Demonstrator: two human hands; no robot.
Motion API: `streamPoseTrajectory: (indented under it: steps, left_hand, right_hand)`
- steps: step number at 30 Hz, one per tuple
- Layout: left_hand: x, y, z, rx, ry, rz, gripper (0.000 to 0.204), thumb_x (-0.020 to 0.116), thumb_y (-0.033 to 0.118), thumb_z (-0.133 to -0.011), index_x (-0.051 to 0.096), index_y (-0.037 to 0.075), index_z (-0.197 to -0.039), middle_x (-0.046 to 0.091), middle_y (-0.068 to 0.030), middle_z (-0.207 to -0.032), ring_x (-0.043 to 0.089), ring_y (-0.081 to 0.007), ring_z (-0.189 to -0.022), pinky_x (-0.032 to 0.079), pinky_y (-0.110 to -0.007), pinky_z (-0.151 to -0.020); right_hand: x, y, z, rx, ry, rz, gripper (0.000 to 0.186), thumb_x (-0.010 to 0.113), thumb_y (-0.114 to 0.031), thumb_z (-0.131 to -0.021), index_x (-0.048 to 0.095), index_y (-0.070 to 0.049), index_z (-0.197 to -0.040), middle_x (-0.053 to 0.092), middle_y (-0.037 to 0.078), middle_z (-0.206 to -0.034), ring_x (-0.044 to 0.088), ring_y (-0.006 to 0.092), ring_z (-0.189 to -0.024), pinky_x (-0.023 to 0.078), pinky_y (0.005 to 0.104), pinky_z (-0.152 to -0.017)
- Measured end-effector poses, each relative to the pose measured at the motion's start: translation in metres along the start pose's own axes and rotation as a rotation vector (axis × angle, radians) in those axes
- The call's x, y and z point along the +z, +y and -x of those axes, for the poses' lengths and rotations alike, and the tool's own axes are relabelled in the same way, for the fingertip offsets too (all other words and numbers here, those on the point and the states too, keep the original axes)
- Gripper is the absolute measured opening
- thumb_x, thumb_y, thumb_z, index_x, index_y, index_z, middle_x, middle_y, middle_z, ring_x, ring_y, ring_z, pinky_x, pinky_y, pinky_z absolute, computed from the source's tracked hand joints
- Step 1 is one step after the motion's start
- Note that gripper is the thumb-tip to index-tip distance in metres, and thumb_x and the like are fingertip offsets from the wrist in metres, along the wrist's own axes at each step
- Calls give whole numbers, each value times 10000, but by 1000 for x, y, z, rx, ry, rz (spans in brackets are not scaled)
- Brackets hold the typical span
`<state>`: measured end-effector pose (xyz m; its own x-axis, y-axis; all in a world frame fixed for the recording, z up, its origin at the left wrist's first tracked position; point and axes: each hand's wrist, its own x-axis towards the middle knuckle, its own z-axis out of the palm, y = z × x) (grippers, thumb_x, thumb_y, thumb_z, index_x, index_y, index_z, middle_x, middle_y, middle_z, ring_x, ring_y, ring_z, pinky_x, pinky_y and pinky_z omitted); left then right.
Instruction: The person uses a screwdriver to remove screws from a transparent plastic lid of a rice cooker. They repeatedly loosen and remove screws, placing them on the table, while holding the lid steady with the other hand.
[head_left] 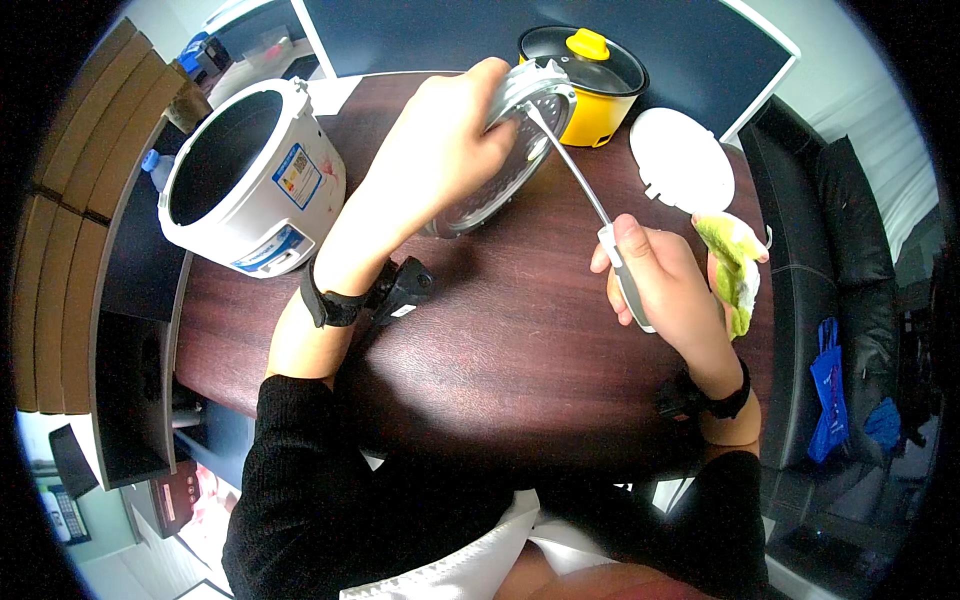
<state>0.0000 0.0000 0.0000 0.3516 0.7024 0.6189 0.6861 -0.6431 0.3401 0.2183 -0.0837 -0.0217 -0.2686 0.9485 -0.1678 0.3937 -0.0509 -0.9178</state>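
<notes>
My left hand (440, 135) grips a round grey metal rice cooker lid (500, 180) by its upper rim and holds it tilted on edge above the table. My right hand (660, 285) is closed around the grey-and-white handle of a screwdriver (575, 170). Its long metal shaft points up and left, and the tip meets or comes very close to the lid's rim; actual contact is hard to make out. Left of my left arm stands a white rice cooker body (255, 180), lidless, its dark inside showing. A green-and-white cloth (738, 265) lies just beyond my right hand.
At the back of the brown table (500, 350) stands a yellow cooker (600, 105) with its lid on. To its right lies a white oval plastic cover (682, 160). Stacked cardboard boxes (75, 220) rise at the far left; a black sofa (860, 220) is on the right.
</notes>
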Motion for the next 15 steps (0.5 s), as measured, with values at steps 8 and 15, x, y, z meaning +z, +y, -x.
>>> streamPoseTrajectory:
  steps: [8, 15]
  left_hand:
    - [-1, -2, -1, 33, 15, -16, 205, 590, 87, -776, 509, -31, -922, 605, -242, -782, 628, -362, -759, 493, -397, -669]
    - [1, -2, 0, 45, 46, -34, 228, 592, 79, -768, 503, -36, -944, 602, -250, -767, 622, -375, -752, 495, -407, -673]
  right_hand:
    - [2, -1, 0, -39, 34, -4, 529, 369, -431, -966, 578, 27, -804, 475, 34, -476, 468, 89, -396, 381, 229, -416]
    - [3, 2, -3, -68, 151, 249, 434, 470, -415, -927, 597, -23, -791, 516, 57, -493, 510, 184, -407, 407, 302, -439]
